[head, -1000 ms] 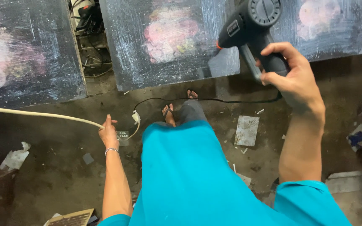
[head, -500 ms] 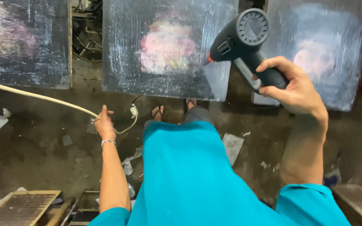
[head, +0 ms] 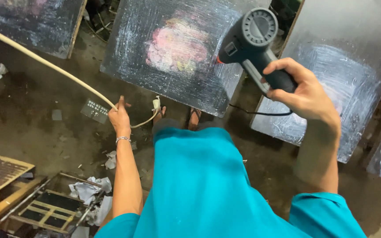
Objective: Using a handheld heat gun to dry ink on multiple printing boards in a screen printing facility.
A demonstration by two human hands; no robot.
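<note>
My right hand (head: 303, 90) grips the handle of a black heat gun (head: 250, 37), held up with its nozzle toward a dark panel (head: 133, 48) that has a pink flower print in its middle. A thin black cord (head: 254, 112) hangs from the gun's handle. My left hand (head: 120, 117) is lowered at my side and holds a cream-coloured cable (head: 45, 64) that runs off to the upper left and ends in a white plug (head: 156, 104) near my feet. I wear a teal garment (head: 199, 185).
Another dark panel (head: 49, 22) leans at the upper left and a whitish one (head: 353, 70) at the right. Wooden frames and a metal rack (head: 45, 209) lie at the lower left among paper scraps (head: 87, 189) on the dirty concrete floor.
My view has swung left and closer to the panels. The heat gun has moved right across the flower panel toward its edge. My left hand keeps hold of the cable.
</note>
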